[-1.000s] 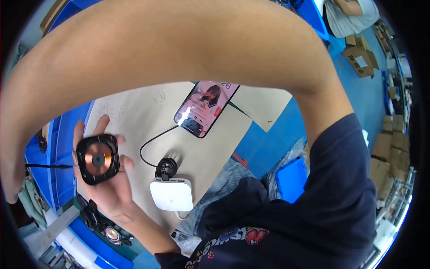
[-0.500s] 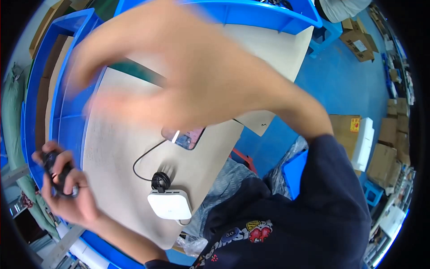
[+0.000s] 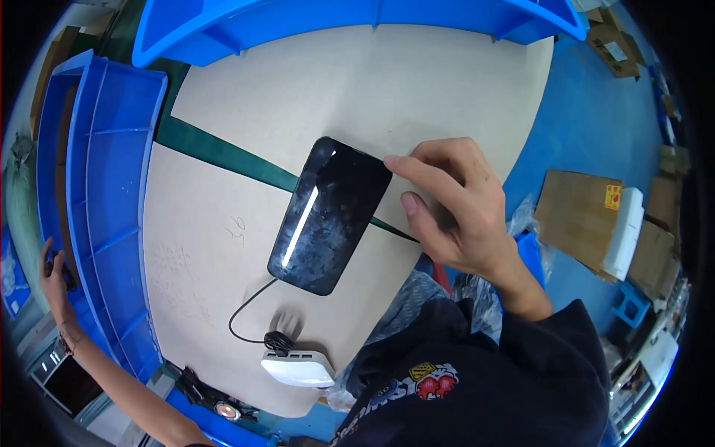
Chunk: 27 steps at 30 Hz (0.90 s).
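A phone (image 3: 331,216) with a dark, smudged, glossy screen lies tilted across the gap between two pale boards. From its lower left corner a thin black cable (image 3: 242,313) runs to a coiled bundle at a white hub box (image 3: 298,369). My right hand (image 3: 462,212) is beside the phone's upper right edge; the index fingertip is at that edge, thumb apart, the other fingers curled, nothing held. Far to the left, my left hand (image 3: 56,287) reaches past the blue bin's outer side. Its fingers are closed round a small black object (image 3: 53,264), mostly hidden.
A long blue bin (image 3: 119,179) lines the table's left side, another blue bin (image 3: 313,33) its far side. Near the lower left edge lies a black strapped thing with a round dial (image 3: 227,410). Cardboard boxes (image 3: 577,216) stand on the blue floor at right.
My right hand has drawn back to the right from over the table, uncovering the phone. The phone's visible screen went from pinkish to dark. My left hand moved outward left with the black object.
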Each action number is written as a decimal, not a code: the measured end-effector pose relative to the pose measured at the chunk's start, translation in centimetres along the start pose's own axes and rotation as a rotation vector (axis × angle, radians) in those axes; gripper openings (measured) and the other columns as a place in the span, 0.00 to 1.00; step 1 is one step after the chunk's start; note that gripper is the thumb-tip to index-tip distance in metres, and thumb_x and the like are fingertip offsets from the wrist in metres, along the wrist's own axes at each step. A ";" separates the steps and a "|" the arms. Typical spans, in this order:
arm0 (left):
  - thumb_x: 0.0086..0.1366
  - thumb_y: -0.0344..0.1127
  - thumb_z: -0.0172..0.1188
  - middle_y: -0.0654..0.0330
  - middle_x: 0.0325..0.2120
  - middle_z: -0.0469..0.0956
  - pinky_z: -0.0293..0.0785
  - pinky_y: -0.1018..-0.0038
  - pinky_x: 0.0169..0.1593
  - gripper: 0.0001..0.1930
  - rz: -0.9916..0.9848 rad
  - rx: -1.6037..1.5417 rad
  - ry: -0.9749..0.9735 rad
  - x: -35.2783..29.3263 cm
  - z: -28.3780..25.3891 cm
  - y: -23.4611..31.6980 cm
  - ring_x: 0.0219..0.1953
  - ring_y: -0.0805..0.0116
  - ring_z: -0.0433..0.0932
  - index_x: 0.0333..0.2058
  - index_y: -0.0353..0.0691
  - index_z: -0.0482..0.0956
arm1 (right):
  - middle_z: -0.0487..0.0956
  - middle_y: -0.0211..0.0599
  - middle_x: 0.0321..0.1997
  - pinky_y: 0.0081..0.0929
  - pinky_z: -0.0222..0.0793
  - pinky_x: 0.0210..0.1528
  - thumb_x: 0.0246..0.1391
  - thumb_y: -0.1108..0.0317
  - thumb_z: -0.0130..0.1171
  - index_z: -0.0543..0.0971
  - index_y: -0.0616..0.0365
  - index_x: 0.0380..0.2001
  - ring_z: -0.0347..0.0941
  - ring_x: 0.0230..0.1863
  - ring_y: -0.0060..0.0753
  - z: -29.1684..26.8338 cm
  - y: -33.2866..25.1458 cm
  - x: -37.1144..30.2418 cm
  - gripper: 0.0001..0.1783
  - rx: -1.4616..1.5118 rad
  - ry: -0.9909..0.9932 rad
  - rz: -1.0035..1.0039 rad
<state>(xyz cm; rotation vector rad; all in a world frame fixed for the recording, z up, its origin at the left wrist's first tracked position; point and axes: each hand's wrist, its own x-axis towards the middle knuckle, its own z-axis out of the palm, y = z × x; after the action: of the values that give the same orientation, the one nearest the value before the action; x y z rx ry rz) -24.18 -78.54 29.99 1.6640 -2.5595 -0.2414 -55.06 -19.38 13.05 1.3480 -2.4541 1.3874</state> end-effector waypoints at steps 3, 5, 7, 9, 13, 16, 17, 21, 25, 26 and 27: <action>0.73 0.42 0.60 0.56 0.51 0.82 0.76 0.74 0.50 0.25 0.038 -0.130 -0.102 0.8 3.1 -0.6 0.48 0.66 0.80 0.67 0.47 0.74 | 0.76 0.37 0.43 0.24 0.65 0.38 0.48 0.74 0.65 0.86 0.55 0.48 0.67 0.37 0.30 -0.2 -0.1 0.4 0.20 0.001 -0.012 -0.015; 0.72 0.43 0.61 0.54 0.53 0.81 0.76 0.72 0.53 0.27 0.067 -0.259 -0.204 0.9 4.4 -1.3 0.50 0.65 0.80 0.67 0.43 0.73 | 0.76 0.37 0.42 0.27 0.65 0.42 0.49 0.71 0.66 0.86 0.56 0.47 0.67 0.39 0.31 -0.1 -0.2 0.5 0.19 0.007 -0.028 -0.032; 0.73 0.43 0.61 0.53 0.53 0.81 0.76 0.72 0.54 0.27 0.080 -0.247 -0.210 0.8 4.4 -0.8 0.50 0.64 0.80 0.67 0.42 0.73 | 0.76 0.37 0.42 0.27 0.65 0.43 0.49 0.71 0.67 0.86 0.55 0.47 0.67 0.39 0.31 -0.1 0.1 0.4 0.19 -0.012 -0.044 -0.060; 0.73 0.44 0.61 0.53 0.54 0.81 0.75 0.70 0.57 0.27 0.113 -0.232 -0.219 0.3 4.2 -0.5 0.52 0.63 0.80 0.66 0.41 0.73 | 0.75 0.36 0.42 0.28 0.65 0.43 0.49 0.70 0.67 0.86 0.55 0.48 0.67 0.39 0.31 -0.2 0.3 0.3 0.19 -0.060 -0.070 -0.121; 0.73 0.44 0.60 0.52 0.55 0.80 0.73 0.67 0.62 0.26 0.192 -0.218 -0.238 -1.1 4.5 1.4 0.54 0.60 0.80 0.66 0.39 0.73 | 0.75 0.36 0.41 0.28 0.64 0.44 0.49 0.69 0.68 0.86 0.54 0.48 0.67 0.40 0.32 0.0 -0.1 0.2 0.20 -0.023 -0.042 -0.071; 0.74 0.44 0.60 0.51 0.56 0.80 0.72 0.65 0.65 0.26 0.231 -0.214 -0.251 -2.5 4.7 3.4 0.56 0.59 0.80 0.65 0.38 0.73 | 0.75 0.36 0.41 0.29 0.64 0.45 0.48 0.68 0.69 0.86 0.53 0.47 0.67 0.40 0.32 0.2 -0.5 0.0 0.20 0.036 -0.006 0.013; 0.74 0.43 0.60 0.52 0.56 0.80 0.72 0.65 0.65 0.25 0.286 -0.251 -0.147 -3.1 4.3 4.5 0.56 0.58 0.80 0.64 0.39 0.75 | 0.75 0.36 0.41 0.28 0.65 0.44 0.48 0.68 0.69 0.86 0.53 0.47 0.67 0.40 0.32 0.3 -0.5 0.0 0.19 0.018 -0.005 0.009; 0.75 0.42 0.59 0.54 0.54 0.82 0.72 0.64 0.66 0.20 0.447 -0.355 0.168 -6.9 3.1 9.6 0.56 0.57 0.80 0.60 0.41 0.79 | 0.75 0.35 0.41 0.27 0.65 0.43 0.47 0.67 0.70 0.87 0.53 0.45 0.67 0.40 0.33 0.4 -0.4 0.1 0.19 -0.033 0.000 -0.005; 0.74 0.38 0.61 0.56 0.52 0.83 0.74 0.62 0.65 0.15 0.631 0.130 0.591 -13.7 4.0 14.0 0.57 0.56 0.80 0.55 0.41 0.82 | 0.75 0.35 0.40 0.26 0.66 0.41 0.47 0.67 0.70 0.87 0.55 0.44 0.67 0.39 0.33 0.5 -0.2 0.1 0.17 -0.109 0.020 -0.088; 0.73 0.36 0.61 0.56 0.51 0.84 0.76 0.61 0.64 0.13 0.703 0.179 0.633 -15.4 4.1 14.9 0.55 0.57 0.81 0.53 0.41 0.83 | 0.75 0.35 0.40 0.26 0.66 0.41 0.47 0.67 0.70 0.87 0.55 0.44 0.67 0.39 0.33 0.3 -0.2 0.1 0.17 -0.111 0.022 -0.088; 0.73 0.34 0.62 0.56 0.49 0.84 0.77 0.59 0.62 0.11 0.772 0.233 0.677 -17.3 4.3 15.6 0.54 0.57 0.81 0.50 0.41 0.84 | 0.75 0.36 0.40 0.27 0.66 0.40 0.48 0.67 0.69 0.87 0.55 0.44 0.67 0.38 0.33 0.2 -0.2 0.0 0.17 -0.086 0.020 -0.114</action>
<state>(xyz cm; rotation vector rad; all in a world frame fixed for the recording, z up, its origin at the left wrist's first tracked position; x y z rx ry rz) -31.84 -56.20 28.83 0.5156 -2.4711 0.5783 -54.87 -19.54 13.03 1.4238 -2.3542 1.2490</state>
